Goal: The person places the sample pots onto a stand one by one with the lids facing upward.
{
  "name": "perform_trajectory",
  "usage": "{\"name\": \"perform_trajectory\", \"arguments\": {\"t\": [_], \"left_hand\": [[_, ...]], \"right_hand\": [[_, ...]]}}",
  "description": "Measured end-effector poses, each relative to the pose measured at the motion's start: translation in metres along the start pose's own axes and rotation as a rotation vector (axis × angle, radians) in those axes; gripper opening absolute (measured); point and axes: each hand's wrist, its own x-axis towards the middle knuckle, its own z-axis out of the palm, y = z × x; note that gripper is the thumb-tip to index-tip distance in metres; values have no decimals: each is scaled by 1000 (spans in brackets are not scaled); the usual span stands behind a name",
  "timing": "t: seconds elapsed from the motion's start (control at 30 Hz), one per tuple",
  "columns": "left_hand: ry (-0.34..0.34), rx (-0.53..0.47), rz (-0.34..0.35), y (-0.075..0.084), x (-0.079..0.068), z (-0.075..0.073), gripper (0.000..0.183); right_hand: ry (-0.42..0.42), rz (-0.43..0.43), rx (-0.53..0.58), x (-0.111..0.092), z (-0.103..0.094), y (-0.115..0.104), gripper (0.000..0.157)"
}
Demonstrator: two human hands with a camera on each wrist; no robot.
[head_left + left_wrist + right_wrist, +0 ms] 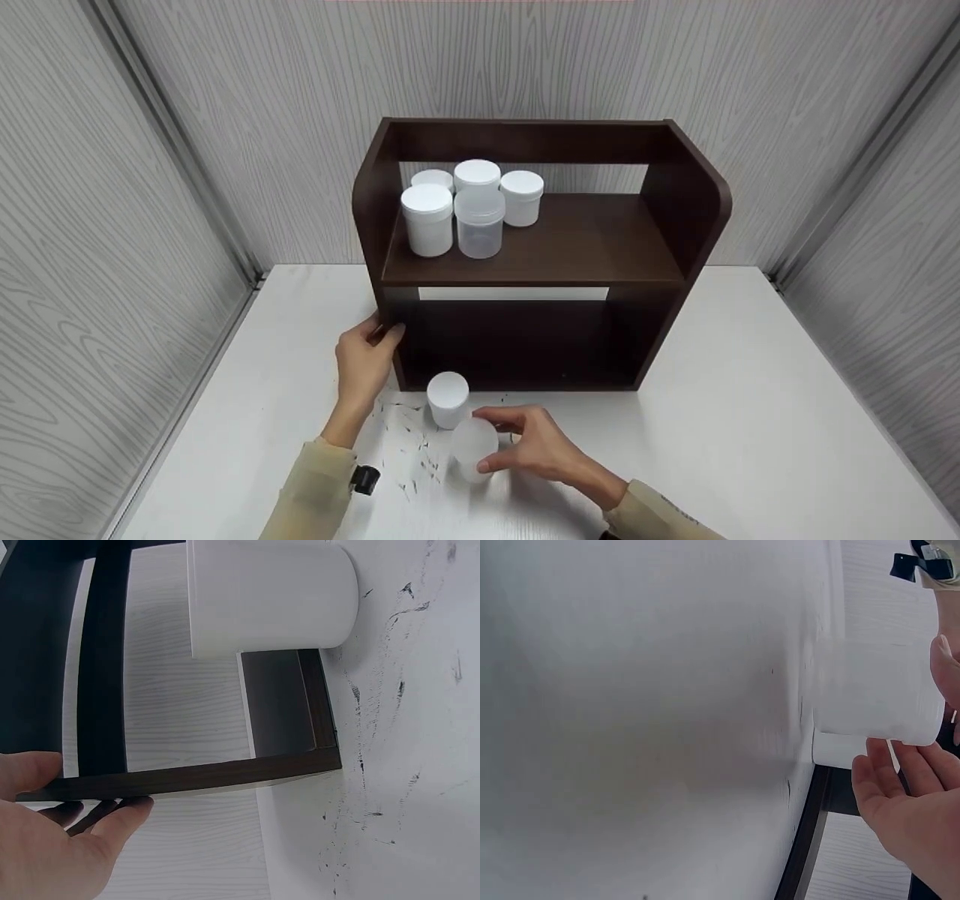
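My left hand grips the left side panel of a dark brown two-tier shelf, thumb on one face and fingers on the other. In the left wrist view its fingertips press the panel. My right hand has its thumb and fingers round a translucent jar that stands on the table in front of the shelf. Seen from the right wrist, fingers touch the side of that jar. A white lidded jar stands just behind it, near the shelf's front left corner.
On the upper tier's left half stand several white jars and a translucent jar. Dark scuff marks lie on the white table near the front jars. Grey wood-grain walls enclose the back and sides.
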Motion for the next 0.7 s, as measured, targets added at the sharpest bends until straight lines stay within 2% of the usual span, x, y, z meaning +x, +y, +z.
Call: {"name": "perform_trajectory", "arguments": {"t": [0.13, 0.7], "left_hand": [[3, -6, -7, 0, 0, 0, 45], [6, -18, -19, 0, 1, 0, 44]], "right_hand": [[1, 3, 26, -5, -7, -3, 67], [59, 77, 5, -24, -41, -22, 67]]}}
